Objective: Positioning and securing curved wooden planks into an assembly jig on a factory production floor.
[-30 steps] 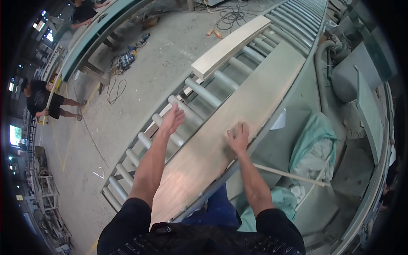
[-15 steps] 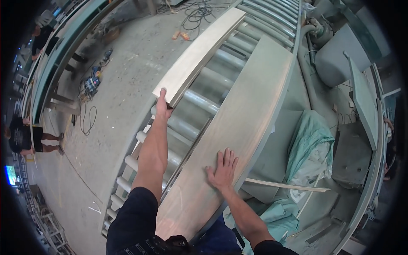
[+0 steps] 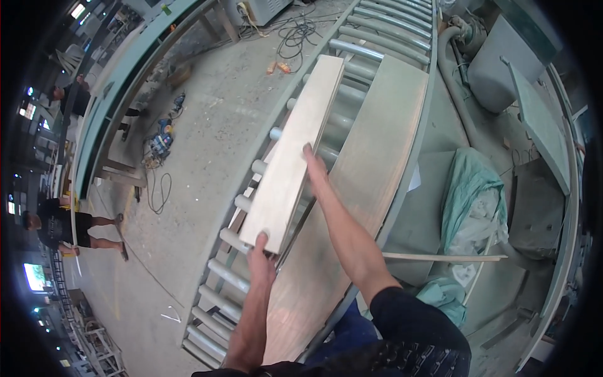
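A pale wooden board (image 3: pixel 294 151) lies lengthwise over the left side of the roller conveyor (image 3: pixel 227 274). My left hand (image 3: pixel 261 264) grips its near end, thumb on top and fingers hidden underneath. On the board's right edge, about halfway along, my right hand (image 3: pixel 316 169) is closed with the thumb on the upper face; its other fingers are out of sight below. Beside it, a longer, wider wooden panel (image 3: pixel 377 144) rests flat along the conveyor's right side, running beneath my right forearm. A gap with bare rollers separates the two at the far end.
Right of the conveyor are a green sack (image 3: pixel 468 188), a thin wooden strip (image 3: pixel 446 257) and a thick hose (image 3: pixel 455 94). Power tools (image 3: pixel 160 141) and coiled cable (image 3: pixel 295 38) lie on the left floor. Another person (image 3: pixel 69 226) stands far left.
The pale board has come nearer and moved down over the rollers, held at its near end by my left hand. My right hand has left the wide panel and taken the board's right edge.
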`<state>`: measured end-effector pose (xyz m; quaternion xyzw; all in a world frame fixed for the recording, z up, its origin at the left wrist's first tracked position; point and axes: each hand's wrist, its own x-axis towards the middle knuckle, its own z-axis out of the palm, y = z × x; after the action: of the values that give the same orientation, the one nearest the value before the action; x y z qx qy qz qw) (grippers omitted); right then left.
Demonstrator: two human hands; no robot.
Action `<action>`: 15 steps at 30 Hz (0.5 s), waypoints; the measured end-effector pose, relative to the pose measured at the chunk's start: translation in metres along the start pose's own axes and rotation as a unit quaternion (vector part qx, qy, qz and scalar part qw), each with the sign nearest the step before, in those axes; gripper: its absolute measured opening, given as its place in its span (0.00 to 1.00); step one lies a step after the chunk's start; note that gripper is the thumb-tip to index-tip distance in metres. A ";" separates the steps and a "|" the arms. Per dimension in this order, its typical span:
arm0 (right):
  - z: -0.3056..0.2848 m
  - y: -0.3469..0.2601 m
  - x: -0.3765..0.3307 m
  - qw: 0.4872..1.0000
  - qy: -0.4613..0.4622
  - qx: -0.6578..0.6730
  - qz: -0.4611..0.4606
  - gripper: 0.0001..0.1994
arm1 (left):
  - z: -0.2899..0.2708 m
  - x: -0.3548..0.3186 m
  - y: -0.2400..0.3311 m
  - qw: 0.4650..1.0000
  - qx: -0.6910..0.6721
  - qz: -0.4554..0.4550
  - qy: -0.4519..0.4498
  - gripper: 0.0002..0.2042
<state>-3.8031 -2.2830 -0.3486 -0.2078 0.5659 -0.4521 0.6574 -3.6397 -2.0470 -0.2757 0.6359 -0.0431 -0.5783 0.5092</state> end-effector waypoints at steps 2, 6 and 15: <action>0.012 -0.010 -0.012 0.984 -0.088 0.151 0.043 0.40 | -0.034 -0.032 -0.024 0.998 -0.057 0.021 -0.006 0.30; 0.017 0.016 -0.085 0.973 -0.140 0.163 0.079 0.36 | -0.059 -0.133 -0.037 0.998 -0.035 0.038 0.039 0.32; -0.070 0.114 -0.307 0.967 -0.145 0.209 0.002 0.31 | -0.215 -0.312 -0.154 0.988 -0.005 0.144 -0.051 0.38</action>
<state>-3.8123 -1.9535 -0.2866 -0.1282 0.3583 -0.5240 0.7620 -3.6564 -1.6437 -0.2074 0.5905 -0.1572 -0.5304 0.5875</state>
